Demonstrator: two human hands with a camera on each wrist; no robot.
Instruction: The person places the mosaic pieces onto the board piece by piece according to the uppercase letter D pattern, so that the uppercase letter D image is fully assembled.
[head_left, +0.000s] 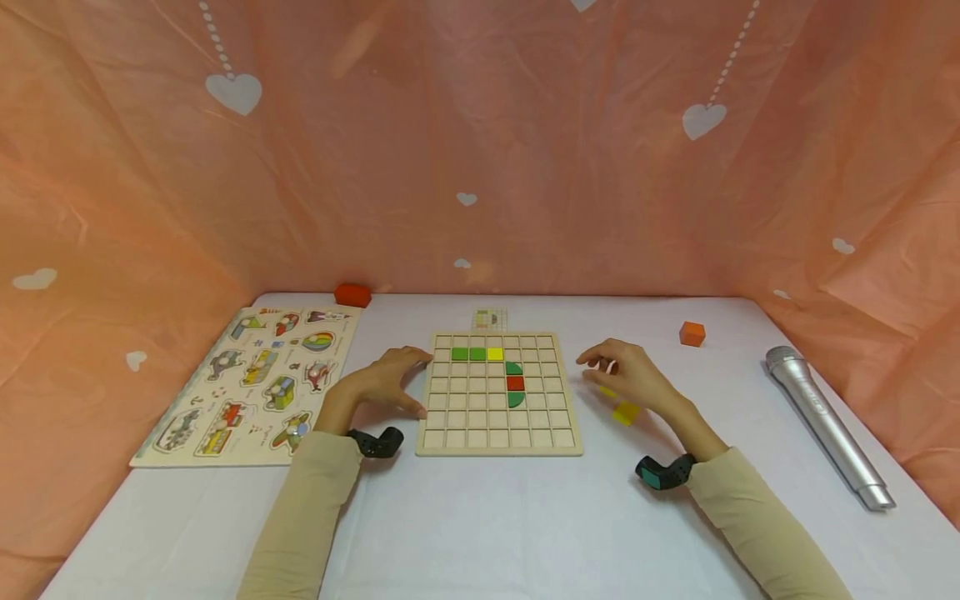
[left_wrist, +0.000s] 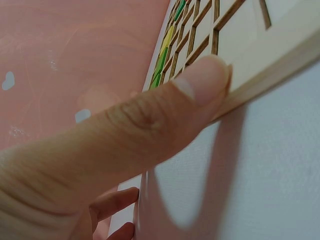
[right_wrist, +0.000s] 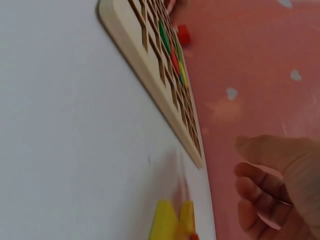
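From my end of the link, the wooden board (head_left: 477, 400) lay flat toward the far edge of the table (head_left: 480, 517); I judged it light and stiff, liable to slide if nudged. The left hand (head_left: 384, 381) had thumb and fingers spread wide along the board's left edge, its thumb pressed on the rim toward the near left corner. That rim seemed the place to hold it, kept level, since the green blocks (head_left: 468, 354) near its far left corner might jump out if it tipped. The right hand (head_left: 628, 375) hung off the board's right edge, loosely curled with a gap before the thumb, holding nothing that I could see. Beneath it, beyond that edge, lay yellow blocks (head_left: 626, 413) (the right wrist view caught them only at its bottom). They looked small, hard and perhaps slippery, best pinched by two opposite sides.
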